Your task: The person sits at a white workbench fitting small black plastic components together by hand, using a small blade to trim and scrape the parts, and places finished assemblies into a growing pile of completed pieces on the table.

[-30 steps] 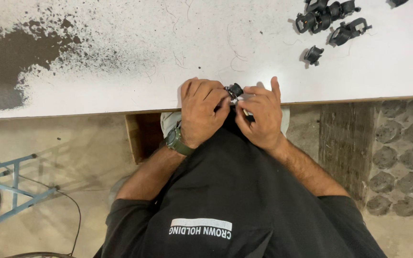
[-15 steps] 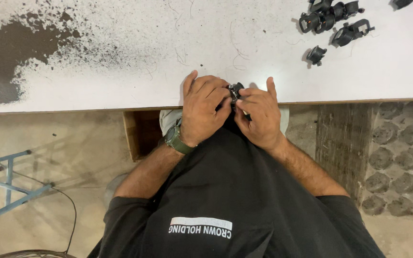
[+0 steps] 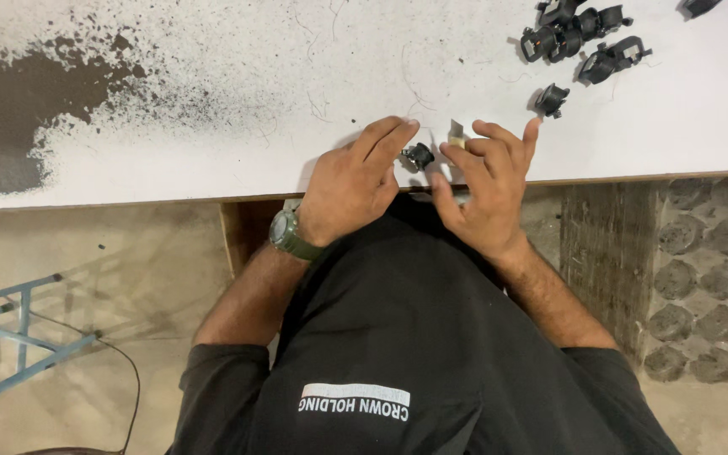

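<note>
Left hand [image 3: 354,181] fingers spread, grip released, touching small black part [image 3: 419,155] on white desk [image 3: 212,160] edge | right hand [image 3: 484,190] grip released, fingers splayed beside small pale piece [image 3: 457,134] | more black parts [image 3: 579,38] far right

Matt white tabletop [image 3: 212,160] with rough dark speckling at ten o'clock, glossy black plastic part [image 3: 420,155], matt black cloth shirt [image 3: 414,337]
</note>
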`<state>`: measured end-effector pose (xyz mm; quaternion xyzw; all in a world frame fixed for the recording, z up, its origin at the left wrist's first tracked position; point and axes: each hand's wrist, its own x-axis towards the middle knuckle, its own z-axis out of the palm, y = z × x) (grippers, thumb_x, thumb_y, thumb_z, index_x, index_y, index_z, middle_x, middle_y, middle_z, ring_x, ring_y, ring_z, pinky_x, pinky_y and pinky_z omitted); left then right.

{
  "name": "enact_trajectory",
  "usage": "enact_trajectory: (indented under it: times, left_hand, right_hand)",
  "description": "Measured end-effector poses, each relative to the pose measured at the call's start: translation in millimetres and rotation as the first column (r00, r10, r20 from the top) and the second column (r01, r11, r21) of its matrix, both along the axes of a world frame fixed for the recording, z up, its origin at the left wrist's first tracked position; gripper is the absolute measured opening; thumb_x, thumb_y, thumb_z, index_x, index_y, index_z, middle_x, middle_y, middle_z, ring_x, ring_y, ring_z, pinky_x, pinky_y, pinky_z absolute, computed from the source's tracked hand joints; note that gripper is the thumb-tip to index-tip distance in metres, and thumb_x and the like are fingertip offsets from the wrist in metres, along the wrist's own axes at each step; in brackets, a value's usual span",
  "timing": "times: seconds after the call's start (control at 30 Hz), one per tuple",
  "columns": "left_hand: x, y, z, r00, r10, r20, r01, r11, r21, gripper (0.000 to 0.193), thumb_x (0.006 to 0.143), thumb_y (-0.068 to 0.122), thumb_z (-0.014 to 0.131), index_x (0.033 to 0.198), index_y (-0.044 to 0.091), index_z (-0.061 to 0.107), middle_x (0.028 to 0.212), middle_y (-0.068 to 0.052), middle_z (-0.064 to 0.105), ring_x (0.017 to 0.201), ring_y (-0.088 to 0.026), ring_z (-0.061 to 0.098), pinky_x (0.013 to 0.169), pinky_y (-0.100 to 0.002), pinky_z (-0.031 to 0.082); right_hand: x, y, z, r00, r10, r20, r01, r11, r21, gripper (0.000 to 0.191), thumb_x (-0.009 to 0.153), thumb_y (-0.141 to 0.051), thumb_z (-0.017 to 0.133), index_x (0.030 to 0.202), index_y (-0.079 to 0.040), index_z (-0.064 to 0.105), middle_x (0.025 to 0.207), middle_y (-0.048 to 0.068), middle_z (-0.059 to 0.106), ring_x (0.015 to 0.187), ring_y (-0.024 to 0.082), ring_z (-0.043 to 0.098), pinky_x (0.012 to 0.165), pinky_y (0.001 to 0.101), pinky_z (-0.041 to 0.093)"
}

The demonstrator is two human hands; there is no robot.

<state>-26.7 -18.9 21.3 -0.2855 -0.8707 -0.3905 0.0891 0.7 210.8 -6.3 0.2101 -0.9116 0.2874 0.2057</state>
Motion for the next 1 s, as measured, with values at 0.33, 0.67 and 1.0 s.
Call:
enact_trajectory:
  times: [0.33, 0.67, 1.0]
  left_hand:
    - [-6, 1, -5, 0.996, 0.078, 0.035, -0.076, 0.995, -0.062, 0.017, 0.091, 0.011, 0.077, 0.106, 0.010, 0.070, 0.107, -0.005, 0.061, 0.088, -0.027, 0.066, 0.075, -0.041, 0.055]
    - [-8, 5, -3, 0.957, -0.077, -0.280, 0.025, 0.982, -0.185, 0.022, 0.084, 0.009, 0.078, 0.103, 0.009, 0.068, 0.126, -0.008, 0.060, 0.109, -0.026, 0.064, 0.083, -0.041, 0.055]
    - [-13, 8, 9, 0.936, 0.053, 0.349, -0.111, 0.983, 0.149, 0.005, 0.090, 0.006, 0.069, 0.094, 0.007, 0.065, 0.088, -0.006, 0.068, 0.069, -0.018, 0.066, 0.061, -0.032, 0.053]
  right_hand:
    - [-14, -11, -4, 1.000, 0.002, 0.023, -0.003, 0.999, 0.035, 0.035, 0.084, -0.020, 0.090, 0.112, -0.007, 0.075, 0.109, 0.009, 0.059, 0.125, 0.032, 0.055, 0.128, 0.0666, 0.011]
    - [-18, -7, 0, 0.996, 0.055, 0.075, -0.057, 0.998, 0.016, 0.035, 0.083, -0.020, 0.089, 0.111, -0.006, 0.073, 0.110, 0.010, 0.058, 0.126, 0.031, 0.055, 0.129, 0.0657, 0.014]
    - [-25, -2, 5, 0.991, 0.123, 0.060, -0.126, 0.991, 0.054, 0.037, 0.083, -0.021, 0.090, 0.112, -0.008, 0.072, 0.110, 0.008, 0.058, 0.126, 0.031, 0.054, 0.128, 0.0653, 0.012]
